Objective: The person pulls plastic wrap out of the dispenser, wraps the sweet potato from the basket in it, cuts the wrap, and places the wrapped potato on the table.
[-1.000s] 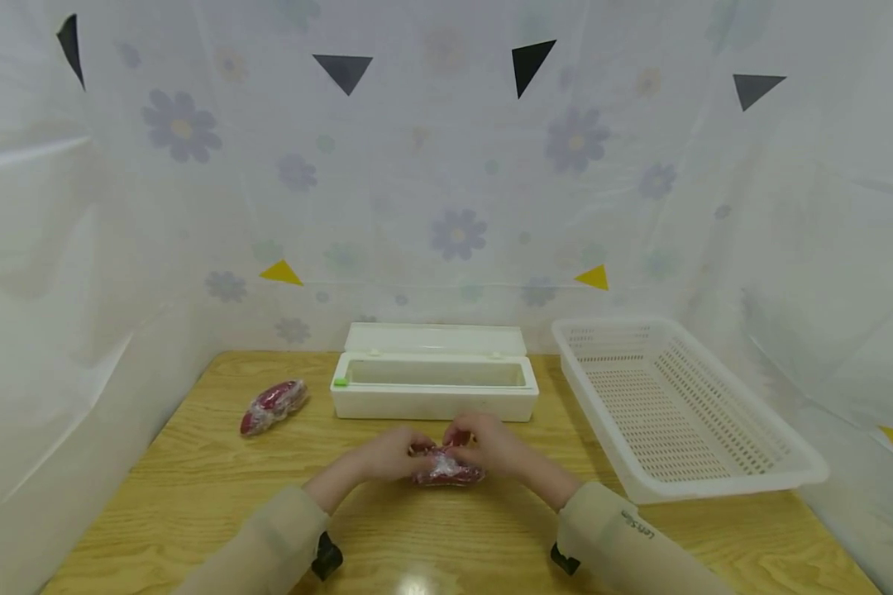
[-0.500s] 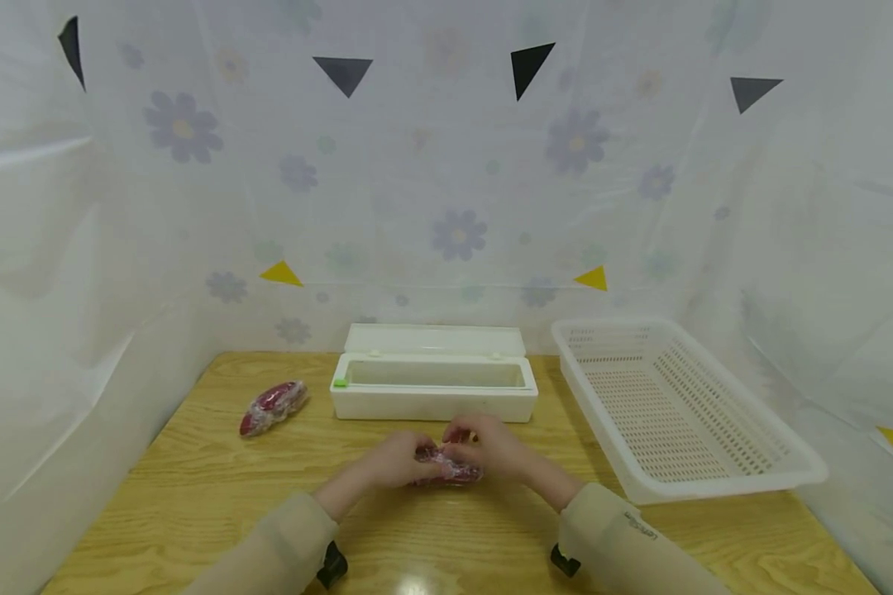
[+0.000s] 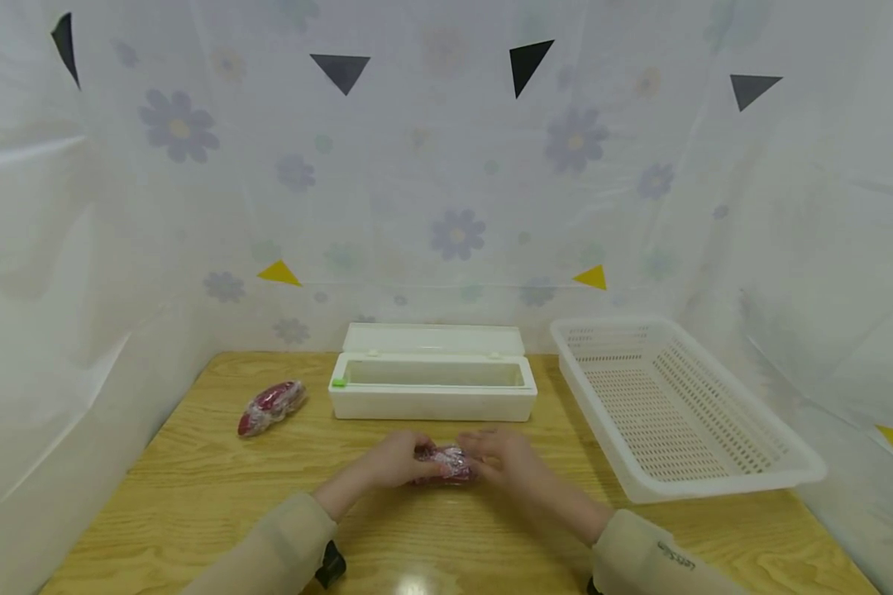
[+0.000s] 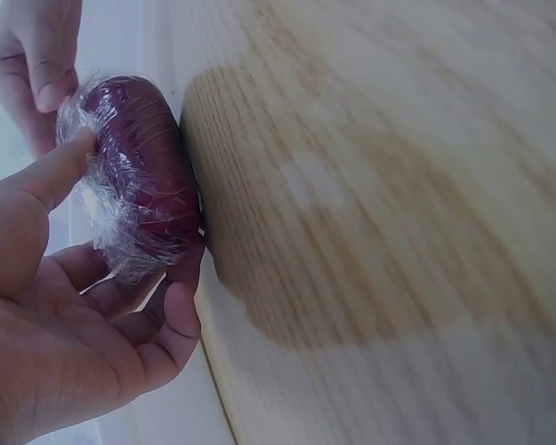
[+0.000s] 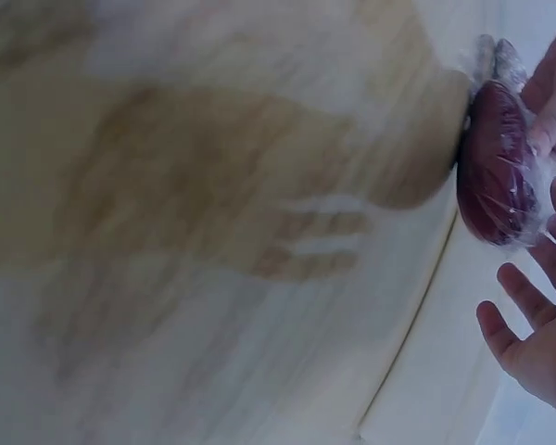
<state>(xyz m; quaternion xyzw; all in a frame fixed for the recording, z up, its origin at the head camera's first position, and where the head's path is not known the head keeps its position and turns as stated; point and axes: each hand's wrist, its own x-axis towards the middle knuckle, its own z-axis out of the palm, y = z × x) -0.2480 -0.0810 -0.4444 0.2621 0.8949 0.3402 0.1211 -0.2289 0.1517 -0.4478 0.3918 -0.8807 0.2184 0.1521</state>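
Note:
A dark red, oblong sweet potato (image 3: 452,465) wrapped in crinkled cling film lies on the table before me. My left hand (image 3: 393,460) grips its left end, thumb pressed on the film on top and fingers curled under the side. In the left wrist view the film (image 4: 111,218) is bunched on the upper face. My right hand (image 3: 512,463) is at the potato's right end, its fingers (image 5: 528,297) extended and spread in the right wrist view. A second wrapped sweet potato (image 3: 271,408) rests farther left.
A white cling film dispenser box (image 3: 432,405) with its lid raised and a green slider (image 3: 339,383) stands behind the hands. To the right is a white perforated plastic basket (image 3: 714,489). A patterned sheet (image 3: 454,182) hangs beyond the wooden table (image 3: 446,545).
My right hand has loosened from its pinch on the film, straightened its fingers and shifted slightly right. The left hand keeps its grip on the sweet potato.

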